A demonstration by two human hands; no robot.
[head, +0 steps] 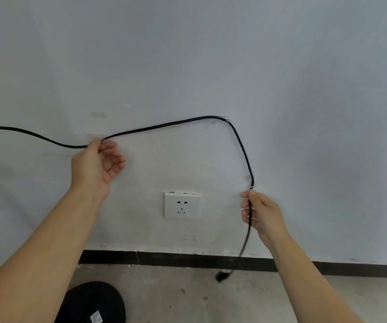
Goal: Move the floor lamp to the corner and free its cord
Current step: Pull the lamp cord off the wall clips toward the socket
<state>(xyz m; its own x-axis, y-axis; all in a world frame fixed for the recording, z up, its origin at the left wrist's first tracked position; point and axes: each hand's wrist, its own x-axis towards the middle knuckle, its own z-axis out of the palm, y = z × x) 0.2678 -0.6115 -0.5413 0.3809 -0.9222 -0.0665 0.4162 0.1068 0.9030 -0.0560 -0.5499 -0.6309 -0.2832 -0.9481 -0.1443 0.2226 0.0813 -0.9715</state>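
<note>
The black cord (164, 125) runs across the pale wall (211, 54), looping up and over the white wall socket (182, 205); it comes in from the far left of the socket, dips, climbs to a clear clip (225, 118) up and to the right of the socket, then bends down the socket's right side; its plug end (222, 275) dangles low, below and right of the socket, just over the concrete floor (211, 299). The left hand (95, 163) pinches the cord between thumb and forefinger at a clear clip (95, 136) up and left of the socket, other fingers spread loose; the right hand (261, 212) pinches the cord right of the socket, just under another clip (249, 179), fingers curled around it. The lamp's round black base (92, 301) sits on the floor below and left of the socket; a black skirting strip (164, 258) runs beneath the socket.
</note>
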